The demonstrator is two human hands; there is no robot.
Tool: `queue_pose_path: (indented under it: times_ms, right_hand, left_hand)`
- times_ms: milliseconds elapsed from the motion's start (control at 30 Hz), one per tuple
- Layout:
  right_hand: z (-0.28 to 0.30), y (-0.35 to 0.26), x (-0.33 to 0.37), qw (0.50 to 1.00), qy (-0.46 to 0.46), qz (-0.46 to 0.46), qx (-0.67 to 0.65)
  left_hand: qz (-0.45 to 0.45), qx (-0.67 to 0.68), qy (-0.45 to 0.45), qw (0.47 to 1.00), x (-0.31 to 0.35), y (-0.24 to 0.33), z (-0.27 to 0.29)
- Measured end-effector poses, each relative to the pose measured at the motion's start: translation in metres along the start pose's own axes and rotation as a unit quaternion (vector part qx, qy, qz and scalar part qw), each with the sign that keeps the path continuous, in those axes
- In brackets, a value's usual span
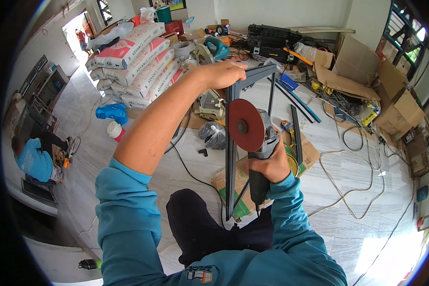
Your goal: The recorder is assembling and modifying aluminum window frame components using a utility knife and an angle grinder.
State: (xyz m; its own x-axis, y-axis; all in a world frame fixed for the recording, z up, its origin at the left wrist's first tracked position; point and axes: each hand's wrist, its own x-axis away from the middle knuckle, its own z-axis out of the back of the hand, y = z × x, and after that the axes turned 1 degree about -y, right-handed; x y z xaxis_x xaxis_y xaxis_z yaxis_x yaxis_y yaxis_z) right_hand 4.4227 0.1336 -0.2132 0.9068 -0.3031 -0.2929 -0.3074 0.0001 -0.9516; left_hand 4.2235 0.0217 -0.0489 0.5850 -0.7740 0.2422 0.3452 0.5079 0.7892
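My left hand (224, 75) grips a dark grey metal frame (230, 157) near its upper corner, the fingers wrapped over the bar. The frame stands tilted up in front of me, its long side reaching down toward my knees. In my right hand (274, 164) is an angle grinder (259, 183), held round its body with the cord end downward. Its reddish-brown disc (245, 125) faces me, right beside the frame's long bar. Whether the disc touches the bar I cannot tell.
Stacked sacks (138, 52) rise at the far left. A flattened cardboard piece (307, 152) lies under the work, with a tape measure (285, 125) near it. Cables (341, 190) loop over the floor at right. Another person (35, 159) crouches at far left.
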Motion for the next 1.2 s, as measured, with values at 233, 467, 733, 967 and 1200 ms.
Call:
queue_pose_path:
  times_ms: [233,467,733,967,1200]
  right_hand:
    - [-0.002,-0.013,-0.008,1.0,-0.005,-0.014,-0.021]
    - [0.0,-0.007,-0.006,1.0,-0.002,0.001,0.01]
    - [0.004,0.015,0.007,0.999,-0.01,-0.013,0.027]
    - [-0.001,0.011,0.021,0.997,0.001,-0.071,0.01]
    - [0.004,0.021,0.031,0.997,0.003,-0.075,-0.004]
  left_hand:
    - [-0.079,-0.053,0.023,0.995,-0.01,-0.01,-0.002]
    - [-0.07,-0.039,0.023,0.997,-0.006,-0.007,-0.002]
    - [-0.064,-0.022,0.014,0.998,-0.014,-0.009,-0.001]
    - [-0.072,-0.037,0.02,0.997,-0.019,-0.016,0.004]
    - [-0.064,-0.026,0.023,0.997,-0.02,-0.013,0.0]
